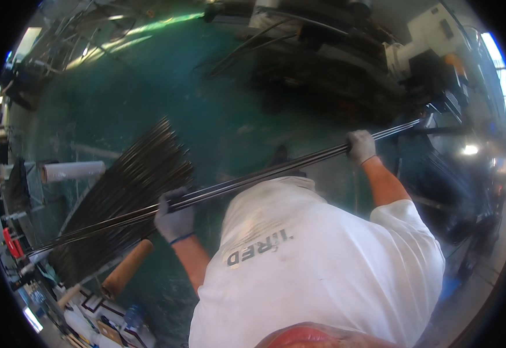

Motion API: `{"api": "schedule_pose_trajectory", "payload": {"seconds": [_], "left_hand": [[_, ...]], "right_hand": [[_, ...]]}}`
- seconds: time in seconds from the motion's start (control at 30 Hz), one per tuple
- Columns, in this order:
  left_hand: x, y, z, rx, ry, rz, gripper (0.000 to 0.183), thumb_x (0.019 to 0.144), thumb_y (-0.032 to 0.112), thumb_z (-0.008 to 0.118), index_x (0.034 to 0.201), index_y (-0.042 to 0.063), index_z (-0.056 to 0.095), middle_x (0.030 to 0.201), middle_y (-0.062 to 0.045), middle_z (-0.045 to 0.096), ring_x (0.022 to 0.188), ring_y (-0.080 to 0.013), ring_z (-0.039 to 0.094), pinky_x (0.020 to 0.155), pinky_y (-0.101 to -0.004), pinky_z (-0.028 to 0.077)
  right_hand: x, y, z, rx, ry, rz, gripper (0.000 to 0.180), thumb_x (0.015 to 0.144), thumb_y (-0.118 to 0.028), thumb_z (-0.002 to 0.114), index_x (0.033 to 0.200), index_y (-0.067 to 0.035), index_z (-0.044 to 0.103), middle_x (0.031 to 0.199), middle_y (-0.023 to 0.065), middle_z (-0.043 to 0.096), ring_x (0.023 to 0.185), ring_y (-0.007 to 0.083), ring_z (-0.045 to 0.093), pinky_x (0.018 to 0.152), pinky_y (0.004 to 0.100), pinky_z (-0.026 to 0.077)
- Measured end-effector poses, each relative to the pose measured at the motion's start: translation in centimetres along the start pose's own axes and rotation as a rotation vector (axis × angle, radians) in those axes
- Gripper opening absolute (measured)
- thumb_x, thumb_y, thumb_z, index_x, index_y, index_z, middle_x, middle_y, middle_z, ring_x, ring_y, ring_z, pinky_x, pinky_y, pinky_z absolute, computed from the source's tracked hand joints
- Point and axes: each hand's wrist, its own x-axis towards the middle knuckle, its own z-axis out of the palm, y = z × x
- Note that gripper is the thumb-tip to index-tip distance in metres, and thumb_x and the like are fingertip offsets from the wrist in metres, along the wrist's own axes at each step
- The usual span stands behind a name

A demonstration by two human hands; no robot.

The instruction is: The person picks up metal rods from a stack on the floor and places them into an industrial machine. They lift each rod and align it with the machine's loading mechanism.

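Observation:
Across my body runs a bundle of long, thin dark rods or tubes (253,176), slanting from the lower left up to the right. My left hand (174,217), in a light grey work glove, is closed around the bundle left of my body. Farther along to the right, my gloved right hand (361,147) grips the same bundle. Beyond and beneath the left hand lies a wide stack of similar dark rods (126,182), their ends fanned unevenly. The exact number of rods held cannot be made out.
Green floor (218,108) spreads ahead. A wrapped roll (73,171) and a brown roll (126,269) are beside the stack. Dark machinery with a white housing (431,35) stands at the upper right. Boxes and a blue water bottle (134,316) sit at the lower left.

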Motion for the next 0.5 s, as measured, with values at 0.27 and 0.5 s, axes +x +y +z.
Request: {"api": "schedule_pose_trajectory", "payload": {"seconds": [0.27, 0.5], "left_hand": [[-0.6, 3.5, 14.9, 0.014, -0.345, 0.211, 0.022, 0.097, 0.013, 0.069, 0.112, -0.002, 0.064, 0.102, -0.013, 0.068, 0.098, -0.0274, 0.064, 0.098, -0.0441, 0.051], [1.5, -0.2, 29.4, 0.2, -0.538, 0.125, 0.021, 0.097, 0.005, 0.067, 0.114, -0.004, 0.062, 0.104, -0.013, 0.067, 0.101, -0.0276, 0.064, 0.106, -0.0451, 0.049]], "right_hand": [[-3.3, 12.8, -3.2, 0.045, 0.419, 0.268, 0.015, 0.07, -0.006, 0.071, 0.084, -0.009, 0.065, 0.09, 0.0152, 0.064, 0.1, 0.0402, 0.06, 0.093, 0.0494, 0.047], [-4.4, 20.4, -2.9, -0.01, 0.516, 0.624, 0.028, 0.076, -0.007, 0.071, 0.104, -0.005, 0.065, 0.116, 0.0195, 0.064, 0.123, 0.0415, 0.054, 0.109, 0.0463, 0.043]]}}
